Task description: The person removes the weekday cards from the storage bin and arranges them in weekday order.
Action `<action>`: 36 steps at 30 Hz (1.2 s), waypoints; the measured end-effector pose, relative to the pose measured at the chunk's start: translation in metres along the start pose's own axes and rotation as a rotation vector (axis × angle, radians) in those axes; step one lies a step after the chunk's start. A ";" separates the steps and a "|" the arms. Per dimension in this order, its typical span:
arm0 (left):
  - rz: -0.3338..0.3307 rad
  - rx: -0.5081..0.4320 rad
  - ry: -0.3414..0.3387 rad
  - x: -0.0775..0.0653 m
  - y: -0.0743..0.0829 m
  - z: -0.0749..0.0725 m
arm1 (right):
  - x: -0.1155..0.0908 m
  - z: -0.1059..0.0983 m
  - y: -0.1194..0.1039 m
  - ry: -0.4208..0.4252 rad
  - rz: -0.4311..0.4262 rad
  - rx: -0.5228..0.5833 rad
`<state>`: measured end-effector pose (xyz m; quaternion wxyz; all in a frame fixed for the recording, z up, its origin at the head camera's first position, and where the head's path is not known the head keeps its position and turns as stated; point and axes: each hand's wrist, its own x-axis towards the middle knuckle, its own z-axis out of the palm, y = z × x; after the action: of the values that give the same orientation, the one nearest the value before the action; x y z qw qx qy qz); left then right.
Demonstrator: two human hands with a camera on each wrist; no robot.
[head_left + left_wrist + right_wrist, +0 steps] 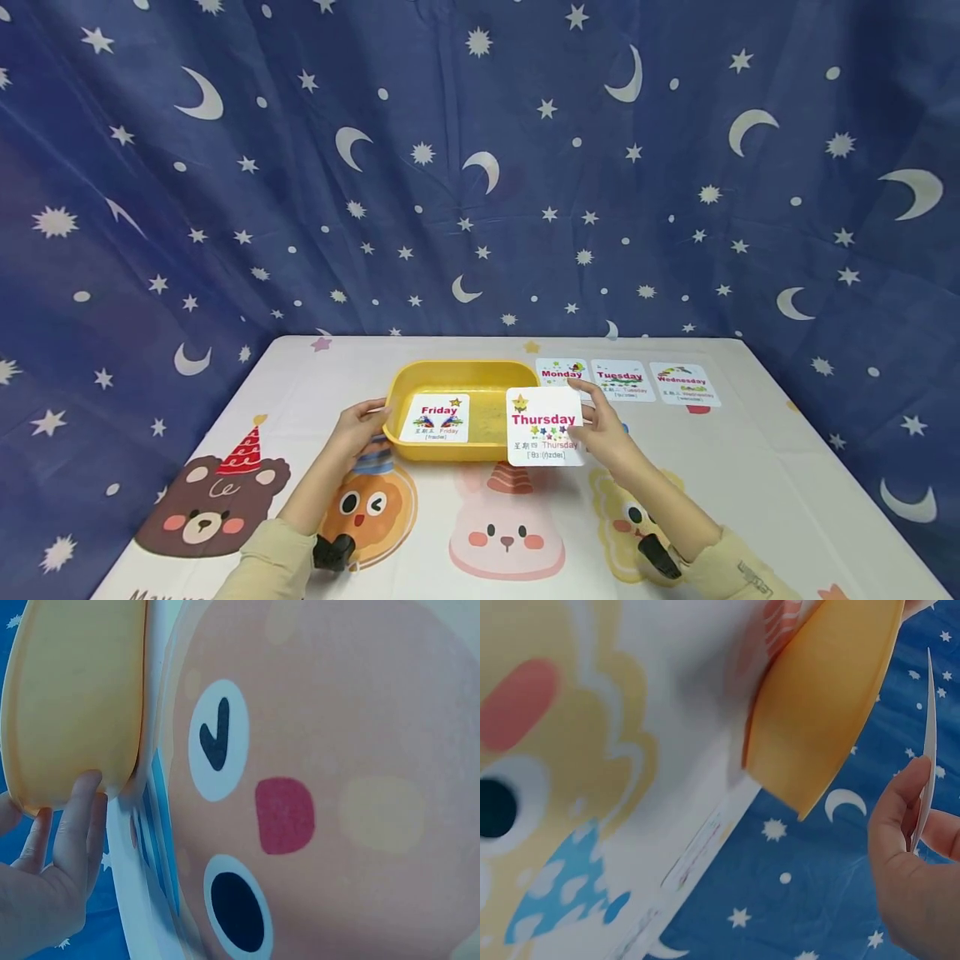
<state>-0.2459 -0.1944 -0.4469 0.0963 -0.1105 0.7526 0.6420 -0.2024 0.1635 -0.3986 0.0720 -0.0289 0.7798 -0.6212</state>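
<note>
My right hand pinches the white Thursday card by its right edge, holding it up over the right end of a yellow tray. In the right wrist view the same card shows edge-on between thumb and fingers. At the tray's left end, my left hand grips the rim; in the left wrist view its fingers press against the tray's outside wall. A Friday card lies face up inside the tray. The Thursday card hides the tray's right end.
Behind and right of the tray, the Monday card, Tuesday card and Wednesday card lie in a row, the Monday one partly covered. A tablecloth with cartoon animals covers the table. A blue starry curtain hangs behind it.
</note>
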 end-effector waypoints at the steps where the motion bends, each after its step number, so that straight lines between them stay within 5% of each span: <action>1: 0.000 -0.001 -0.001 0.000 0.000 0.000 | -0.002 -0.003 0.001 -0.005 0.002 0.004; 19: -0.013 -0.019 -0.006 0.001 0.000 0.000 | -0.006 -0.051 0.022 0.087 0.060 -0.023; 36: -0.008 -0.011 -0.004 0.000 0.002 0.002 | 0.032 -0.060 0.053 0.091 0.130 -0.105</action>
<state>-0.2463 -0.1925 -0.4456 0.0997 -0.1128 0.7484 0.6459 -0.2409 0.2288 -0.4392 0.0751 0.0461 0.8140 -0.5742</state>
